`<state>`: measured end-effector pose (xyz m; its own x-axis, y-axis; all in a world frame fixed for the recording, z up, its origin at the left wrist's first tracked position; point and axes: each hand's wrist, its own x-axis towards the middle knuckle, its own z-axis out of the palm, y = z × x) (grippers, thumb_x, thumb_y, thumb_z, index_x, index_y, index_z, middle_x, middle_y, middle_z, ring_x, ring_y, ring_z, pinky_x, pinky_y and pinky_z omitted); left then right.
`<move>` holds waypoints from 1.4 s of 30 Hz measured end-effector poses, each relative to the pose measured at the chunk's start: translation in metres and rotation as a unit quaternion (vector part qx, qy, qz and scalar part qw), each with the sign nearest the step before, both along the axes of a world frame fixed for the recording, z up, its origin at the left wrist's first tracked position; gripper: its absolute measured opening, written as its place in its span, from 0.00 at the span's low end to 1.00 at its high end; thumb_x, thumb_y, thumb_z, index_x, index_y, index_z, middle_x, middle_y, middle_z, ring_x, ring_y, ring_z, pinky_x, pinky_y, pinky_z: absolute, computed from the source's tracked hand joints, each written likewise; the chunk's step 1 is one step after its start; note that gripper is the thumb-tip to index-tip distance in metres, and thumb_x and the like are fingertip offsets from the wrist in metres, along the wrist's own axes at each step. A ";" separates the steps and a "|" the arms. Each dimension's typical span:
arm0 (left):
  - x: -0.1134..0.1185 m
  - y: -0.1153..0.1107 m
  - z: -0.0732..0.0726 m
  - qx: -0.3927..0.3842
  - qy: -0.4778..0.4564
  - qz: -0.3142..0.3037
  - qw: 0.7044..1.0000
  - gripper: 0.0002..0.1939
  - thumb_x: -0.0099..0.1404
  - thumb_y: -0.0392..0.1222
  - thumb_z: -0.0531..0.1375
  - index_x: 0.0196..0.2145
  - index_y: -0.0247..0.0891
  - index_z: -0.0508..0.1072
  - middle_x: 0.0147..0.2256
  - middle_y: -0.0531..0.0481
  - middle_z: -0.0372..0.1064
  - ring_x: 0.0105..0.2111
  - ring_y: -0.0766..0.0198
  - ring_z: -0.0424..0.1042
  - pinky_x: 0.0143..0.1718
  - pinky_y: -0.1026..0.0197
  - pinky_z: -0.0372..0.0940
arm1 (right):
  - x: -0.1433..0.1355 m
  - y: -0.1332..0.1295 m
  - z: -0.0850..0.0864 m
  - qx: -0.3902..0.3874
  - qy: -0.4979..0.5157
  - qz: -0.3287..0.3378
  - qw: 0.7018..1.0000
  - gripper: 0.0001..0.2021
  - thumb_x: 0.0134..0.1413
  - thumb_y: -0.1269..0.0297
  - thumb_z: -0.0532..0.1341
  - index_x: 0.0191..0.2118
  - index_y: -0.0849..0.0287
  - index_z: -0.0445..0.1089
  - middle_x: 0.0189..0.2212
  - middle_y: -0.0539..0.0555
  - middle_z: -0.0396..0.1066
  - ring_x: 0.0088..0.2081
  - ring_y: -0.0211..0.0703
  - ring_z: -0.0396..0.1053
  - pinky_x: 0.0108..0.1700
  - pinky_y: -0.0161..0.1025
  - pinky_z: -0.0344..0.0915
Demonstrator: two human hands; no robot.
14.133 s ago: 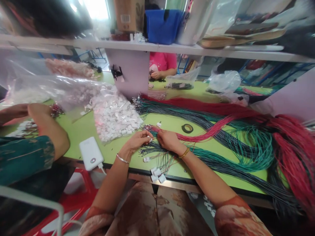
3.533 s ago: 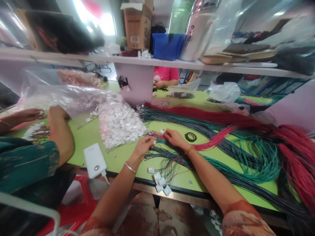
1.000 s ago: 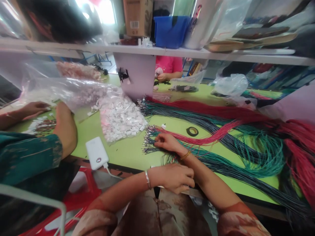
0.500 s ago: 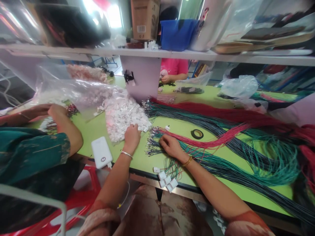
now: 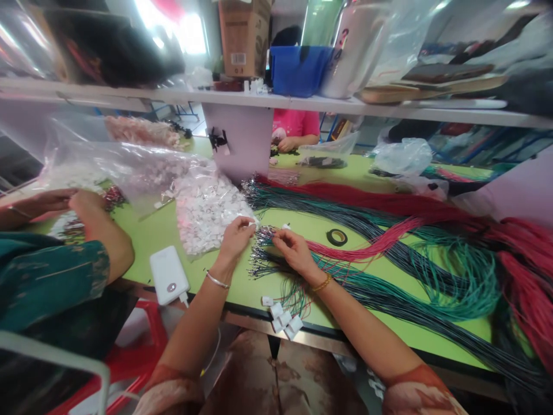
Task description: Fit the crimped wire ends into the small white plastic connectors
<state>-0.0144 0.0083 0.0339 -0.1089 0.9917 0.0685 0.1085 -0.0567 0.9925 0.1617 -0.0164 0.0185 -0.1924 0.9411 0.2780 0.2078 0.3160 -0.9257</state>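
Note:
My left hand (image 5: 237,237) is at the right edge of a clear bag of small white connectors (image 5: 209,210). Its thumb and fingers pinch something small and whitish, probably a connector. Just to the right, my right hand (image 5: 294,249) has its fingers together over the metal-tipped ends of a red wire bundle (image 5: 367,251); what it pinches is too small to make out. Below it run green and black wires (image 5: 380,300). Several white connectors (image 5: 283,318) with wires attached lie at the table's front edge.
A roll of black tape (image 5: 337,237) lies behind the red wires. A white power bank (image 5: 169,275) is at the left front. Beside me a person's arm (image 5: 103,230) rests on the table. A shelf (image 5: 173,96) crosses above, holding a blue bin (image 5: 298,70).
My left hand has come away from the bag toward the wire ends, fingertips now pinched. My right hand has risen slightly to the red wires' tips. The view has shifted a little.

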 end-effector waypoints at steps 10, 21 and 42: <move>0.028 -0.009 -0.007 -0.137 -0.317 -0.165 0.924 0.14 0.48 0.40 0.70 0.31 0.33 0.73 0.29 0.50 0.69 0.28 0.70 0.66 0.31 0.67 0.63 | 0.013 0.000 0.010 -0.039 -0.066 -0.018 0.997 0.13 0.52 0.56 0.53 0.23 0.58 0.60 0.19 0.47 0.57 0.24 0.35 0.53 0.28 0.33 0.53; 0.034 -0.014 -0.013 -0.081 -0.213 -0.125 0.966 0.16 0.45 0.44 0.71 0.28 0.33 0.72 0.23 0.54 0.67 0.24 0.72 0.62 0.27 0.67 0.56 | 0.011 0.005 0.002 -0.117 -0.006 0.000 0.993 0.12 0.47 0.57 0.55 0.21 0.58 0.60 0.17 0.45 0.53 0.22 0.33 0.49 0.25 0.33 0.49; 0.044 -0.015 -0.023 -0.052 -0.176 -0.067 0.981 0.12 0.46 0.43 0.68 0.24 0.34 0.71 0.21 0.54 0.66 0.21 0.71 0.61 0.25 0.66 0.56 | 0.012 -0.001 -0.001 0.025 -0.151 -0.035 0.988 0.11 0.55 0.61 0.54 0.24 0.58 0.60 0.19 0.47 0.60 0.23 0.35 0.54 0.27 0.33 0.51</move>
<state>0.0294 -0.0065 0.0105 0.0244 0.9983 -0.0532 -0.2438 0.0575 0.9681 0.1733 -0.0172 0.0177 -0.2090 0.9416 0.2642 0.4946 0.3348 -0.8021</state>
